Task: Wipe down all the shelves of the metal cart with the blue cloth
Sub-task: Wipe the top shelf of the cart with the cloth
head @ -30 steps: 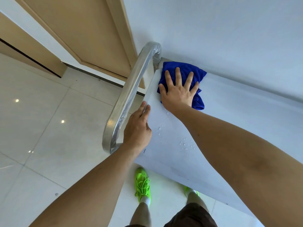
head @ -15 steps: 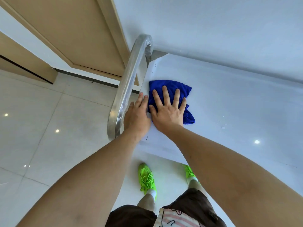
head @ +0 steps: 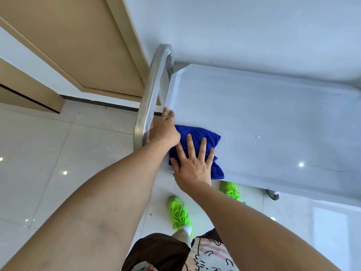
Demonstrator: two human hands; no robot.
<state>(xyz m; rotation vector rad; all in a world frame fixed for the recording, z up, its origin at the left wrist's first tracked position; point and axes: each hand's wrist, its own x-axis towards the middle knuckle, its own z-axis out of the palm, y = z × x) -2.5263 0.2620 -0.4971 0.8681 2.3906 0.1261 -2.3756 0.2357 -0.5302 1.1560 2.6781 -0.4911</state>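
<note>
One folded blue cloth (head: 197,137) lies on the near left corner of the pale top shelf (head: 273,122) of the metal cart, its lower edge overhanging the front rim. The right hand (head: 192,163) presses flat on it, fingers spread. The left hand (head: 165,130) rests on the shelf's left rim beside the one curved steel handle (head: 150,94), fingers together and straight. Two patches of water droplets (head: 256,132) sit right of the cloth; beyond them the shelf is bare. Two green shoes (head: 179,212) stand on the tiled floor (head: 48,153) below
</note>
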